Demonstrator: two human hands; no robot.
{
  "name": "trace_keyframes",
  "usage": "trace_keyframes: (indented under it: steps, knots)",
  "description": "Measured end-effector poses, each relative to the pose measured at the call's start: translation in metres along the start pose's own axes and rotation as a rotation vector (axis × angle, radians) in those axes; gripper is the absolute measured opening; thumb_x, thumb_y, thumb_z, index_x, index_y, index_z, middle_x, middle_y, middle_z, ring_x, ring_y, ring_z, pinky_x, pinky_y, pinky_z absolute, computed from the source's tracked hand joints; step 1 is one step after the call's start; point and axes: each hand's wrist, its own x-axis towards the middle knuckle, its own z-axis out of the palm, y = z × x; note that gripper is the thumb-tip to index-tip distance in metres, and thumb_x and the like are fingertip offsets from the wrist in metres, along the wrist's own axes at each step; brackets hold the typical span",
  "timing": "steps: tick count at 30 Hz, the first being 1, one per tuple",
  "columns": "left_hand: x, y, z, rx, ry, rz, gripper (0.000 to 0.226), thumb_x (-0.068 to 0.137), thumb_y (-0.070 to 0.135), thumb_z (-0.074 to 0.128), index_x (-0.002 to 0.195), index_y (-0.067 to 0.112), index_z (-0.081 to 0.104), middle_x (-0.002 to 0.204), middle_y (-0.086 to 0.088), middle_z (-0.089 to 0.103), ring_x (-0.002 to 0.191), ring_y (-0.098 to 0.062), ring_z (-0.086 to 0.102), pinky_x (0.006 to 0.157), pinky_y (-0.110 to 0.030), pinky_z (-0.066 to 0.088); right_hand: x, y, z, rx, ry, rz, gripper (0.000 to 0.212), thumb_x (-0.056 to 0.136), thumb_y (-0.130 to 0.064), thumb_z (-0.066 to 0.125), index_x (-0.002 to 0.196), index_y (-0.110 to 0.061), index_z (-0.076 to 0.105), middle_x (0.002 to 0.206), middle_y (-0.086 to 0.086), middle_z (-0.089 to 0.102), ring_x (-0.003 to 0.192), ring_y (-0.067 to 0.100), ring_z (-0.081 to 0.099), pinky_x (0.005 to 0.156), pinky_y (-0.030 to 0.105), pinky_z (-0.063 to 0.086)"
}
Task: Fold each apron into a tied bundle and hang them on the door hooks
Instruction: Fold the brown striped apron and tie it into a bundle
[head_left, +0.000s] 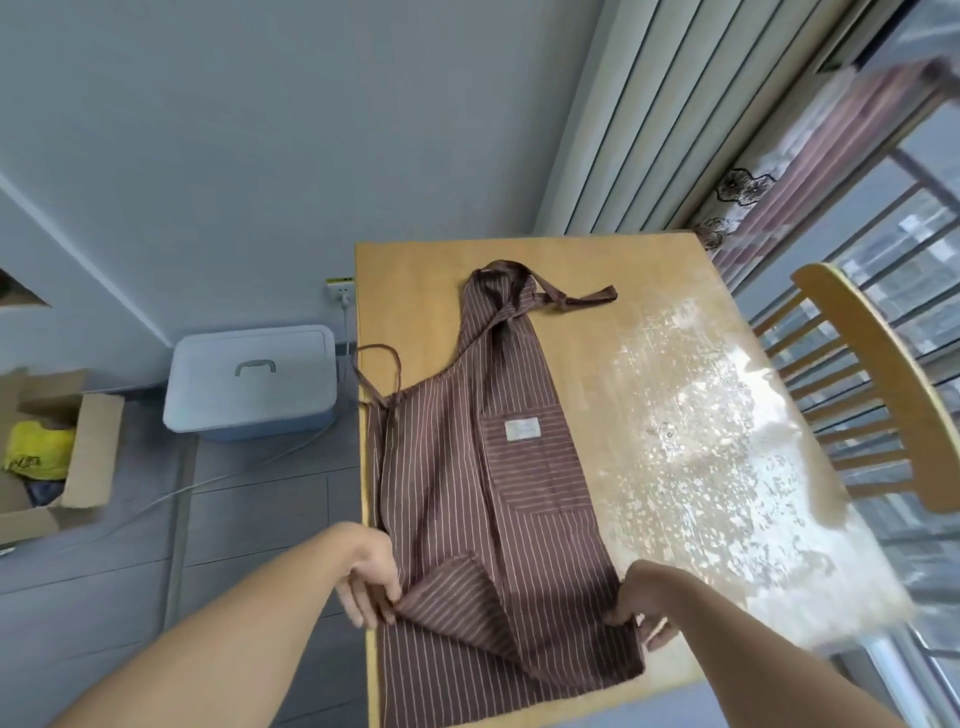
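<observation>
A brown apron with thin white stripes (483, 467) lies lengthwise on the wooden table (649, 291), folded in half along its length. Its neck strap (571, 299) lies at the far end, and a waist tie (382, 371) loops over the table's left edge. A pocket with a small white label (522, 430) faces up. My left hand (371, 582) pinches the apron's left edge near the hem. On the right edge, at about the same height, my right hand (644, 603) grips the cloth. A flap of fabric is turned up between the hands.
A wooden chair (878, 389) stands at the table's right side, by the window. On the floor to the left sit a white lidded storage box (254, 379) and an open cardboard box (57, 452) holding a yellow bag. Curtains hang at the back right.
</observation>
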Motion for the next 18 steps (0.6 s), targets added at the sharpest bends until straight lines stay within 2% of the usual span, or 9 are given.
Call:
trace_keyframes:
  steps: [3, 5, 6, 8, 10, 11, 12, 14, 18]
  knots:
    - [-0.005, 0.012, -0.017, -0.143, 0.033, 0.060, 0.082, 0.080, 0.038, 0.084, 0.145, 0.004, 0.047, 0.149, -0.021, 0.050, 0.114, -0.030, 0.068, 0.086, -0.041, 0.062, -0.007, -0.001, -0.008, -0.228, -0.154, 0.088, 0.046, 0.093, -0.041, 0.072, 0.119, -0.005, 0.060, 0.116, 0.002, 0.070, 0.094, 0.015, 0.072, 0.090, 0.030, 0.059]
    - [-0.012, 0.022, -0.033, -0.373, 0.148, 0.168, 0.097, 0.077, 0.046, 0.085, 0.152, 0.006, 0.037, 0.154, -0.022, 0.042, 0.126, -0.035, 0.058, 0.083, -0.041, 0.063, -0.009, -0.015, -0.023, -0.248, -0.065, 0.040, 0.050, 0.094, -0.048, 0.067, 0.123, -0.008, 0.062, 0.119, 0.000, 0.068, 0.099, 0.017, 0.068, 0.100, 0.037, 0.055]
    - [-0.014, 0.027, -0.042, -0.499, 0.218, 0.202, 0.101, 0.077, 0.048, 0.084, 0.154, 0.007, 0.033, 0.155, -0.022, 0.039, 0.128, -0.037, 0.055, 0.080, -0.041, 0.063, -0.010, -0.026, -0.036, -0.210, 0.040, -0.024, 0.052, 0.094, -0.049, 0.067, 0.124, -0.007, 0.061, 0.122, 0.001, 0.070, 0.098, 0.019, 0.070, 0.095, 0.039, 0.058]
    - [-0.010, 0.037, -0.058, -0.699, 0.408, 0.248, 0.091, 0.079, 0.046, 0.083, 0.149, 0.007, 0.040, 0.153, -0.019, 0.042, 0.124, -0.036, 0.056, 0.072, -0.039, 0.064, -0.015, -0.051, -0.060, -0.045, 0.276, -0.192, 0.044, 0.094, -0.044, 0.068, 0.119, -0.008, 0.063, 0.114, 0.006, 0.074, 0.085, 0.019, 0.072, 0.076, 0.037, 0.063]
    - [-0.008, 0.048, -0.070, -0.832, 0.625, 0.302, 0.056, 0.079, 0.047, 0.082, 0.112, 0.007, 0.062, 0.134, -0.013, 0.057, 0.108, -0.028, 0.061, 0.070, -0.037, 0.061, -0.021, -0.077, -0.081, 0.258, 0.432, -0.396, 0.030, 0.095, -0.033, 0.069, 0.114, -0.011, 0.065, 0.100, 0.008, 0.075, 0.083, 0.021, 0.073, 0.072, 0.037, 0.064]
    - [-0.003, 0.054, -0.079, -0.866, 0.711, 0.335, 0.048, 0.075, 0.051, 0.083, 0.090, 0.011, 0.061, 0.116, -0.008, 0.061, 0.094, -0.022, 0.061, 0.074, -0.036, 0.057, -0.022, -0.091, -0.095, 0.417, 0.455, -0.471, 0.029, 0.095, -0.030, 0.070, 0.117, -0.011, 0.064, 0.098, 0.008, 0.074, 0.084, 0.023, 0.073, 0.072, 0.037, 0.064]
    - [-0.002, 0.059, -0.085, -0.862, 0.764, 0.363, 0.047, 0.072, 0.054, 0.082, 0.081, 0.014, 0.058, 0.103, -0.003, 0.059, 0.085, -0.018, 0.059, 0.080, -0.034, 0.052, -0.025, -0.105, -0.108, 0.550, 0.445, -0.522, 0.033, 0.095, -0.028, 0.070, 0.122, -0.010, 0.064, 0.098, 0.009, 0.074, 0.086, 0.024, 0.073, 0.071, 0.037, 0.064]
    - [-0.001, 0.067, -0.092, -0.858, 0.794, 0.368, 0.046, 0.077, 0.052, 0.081, 0.097, 0.014, 0.066, 0.107, 0.002, 0.056, 0.098, -0.021, 0.060, 0.089, -0.037, 0.046, -0.027, -0.132, -0.131, 0.795, 0.359, -0.576, 0.042, 0.097, -0.026, 0.068, 0.133, -0.005, 0.059, 0.107, 0.012, 0.072, 0.090, 0.026, 0.073, 0.067, 0.035, 0.063]
    - [0.014, 0.072, -0.109, -1.031, 0.791, 0.411, 0.023, 0.083, 0.034, 0.082, 0.093, 0.017, 0.070, 0.107, -0.002, 0.068, 0.097, -0.020, 0.060, 0.087, -0.036, 0.047, -0.024, -0.191, -0.196, 1.226, 0.102, -0.614, 0.036, 0.103, -0.021, 0.059, 0.137, -0.008, 0.057, 0.128, 0.014, 0.058, 0.104, 0.033, 0.068, 0.070, 0.035, 0.060]
